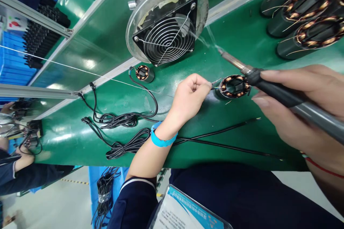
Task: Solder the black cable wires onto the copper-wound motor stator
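My left hand [189, 94], with a blue wristband, pinches a thin wire end right beside a black motor stator with copper windings [234, 86] on the green belt. My right hand [301, 111] grips a soldering iron [271, 87] like a pen. Its metal tip [228, 58] points up and to the left, above the stator and apart from it. Two black leads [223, 136] run across the belt under my hands.
A round fume-extraction fan [168, 28] stands behind the stator. Another small stator [143, 73] with coiled black cables [120, 132] lies to the left. Several stators [309, 10] are stacked at the top right. Another person's hands [10, 139] work at the far left.
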`<state>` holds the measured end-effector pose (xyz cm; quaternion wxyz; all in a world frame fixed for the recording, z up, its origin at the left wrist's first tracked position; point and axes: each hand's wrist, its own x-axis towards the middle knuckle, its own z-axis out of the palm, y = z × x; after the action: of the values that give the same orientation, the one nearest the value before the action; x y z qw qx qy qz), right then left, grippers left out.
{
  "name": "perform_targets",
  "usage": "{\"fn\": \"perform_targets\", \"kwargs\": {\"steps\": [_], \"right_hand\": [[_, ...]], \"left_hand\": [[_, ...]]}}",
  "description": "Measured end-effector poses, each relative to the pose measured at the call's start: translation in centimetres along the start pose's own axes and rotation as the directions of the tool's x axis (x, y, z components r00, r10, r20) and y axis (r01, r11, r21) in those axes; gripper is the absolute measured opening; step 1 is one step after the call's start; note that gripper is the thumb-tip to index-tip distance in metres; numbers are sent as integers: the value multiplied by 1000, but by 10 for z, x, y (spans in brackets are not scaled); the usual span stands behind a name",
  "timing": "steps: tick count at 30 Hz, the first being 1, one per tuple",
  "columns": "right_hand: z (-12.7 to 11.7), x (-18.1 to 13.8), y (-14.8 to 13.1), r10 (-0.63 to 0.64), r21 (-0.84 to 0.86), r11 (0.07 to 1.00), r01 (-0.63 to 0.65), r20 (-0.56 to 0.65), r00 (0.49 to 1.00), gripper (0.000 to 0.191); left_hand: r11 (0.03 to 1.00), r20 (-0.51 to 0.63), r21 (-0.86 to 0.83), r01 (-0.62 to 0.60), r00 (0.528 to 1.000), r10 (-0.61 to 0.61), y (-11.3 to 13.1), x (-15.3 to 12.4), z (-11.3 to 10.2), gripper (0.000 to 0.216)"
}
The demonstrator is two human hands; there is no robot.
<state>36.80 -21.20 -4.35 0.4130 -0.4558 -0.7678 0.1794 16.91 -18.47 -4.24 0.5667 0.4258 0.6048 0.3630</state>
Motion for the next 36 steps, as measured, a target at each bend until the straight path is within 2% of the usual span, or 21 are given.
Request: {"fn": "perform_targets", "kwargs": {"steps": [4, 7, 12, 17, 23, 29, 32, 36], "right_hand": [[-1, 9, -15, 110, 8, 994, -111, 35, 993, 43], [4, 17, -21, 181, -57, 982, -178, 48, 982, 38], [23, 18, -6, 24, -65, 998, -18, 85, 996, 43], [35, 10, 6, 7, -58, 998, -4, 45, 999, 48], [41, 8, 4, -1, -51, 999, -2, -57, 998, 52], [49, 9, 1, 2, 0, 1000, -2, -18, 1000, 50], [51, 10, 1, -1, 34, 999, 2, -45, 999, 53], [51, 12, 3, -3, 79, 997, 8, -55, 998, 55]], "left_hand": [[1000, 4, -16, -15, 1000, 15, -2, 1, 0, 23], [1000, 8, -10, -20, 1000, 20, -1, 0, -1, 23], [1000, 5, -7, -1, 1000, 1, 1, 0, 0, 25], [1000, 17, -1, -26, 1000, 26, -1, 1, 0, 24], [995, 4, -3, -101, 995, 101, -7, -1, -2, 16], [984, 47, 17, -175, 984, 174, -11, -5, -7, 17], [964, 84, 5, -266, 961, 265, -13, -7, -10, 13], [881, 142, 100, -462, 883, 447, -12, -8, -14, 14]]}}
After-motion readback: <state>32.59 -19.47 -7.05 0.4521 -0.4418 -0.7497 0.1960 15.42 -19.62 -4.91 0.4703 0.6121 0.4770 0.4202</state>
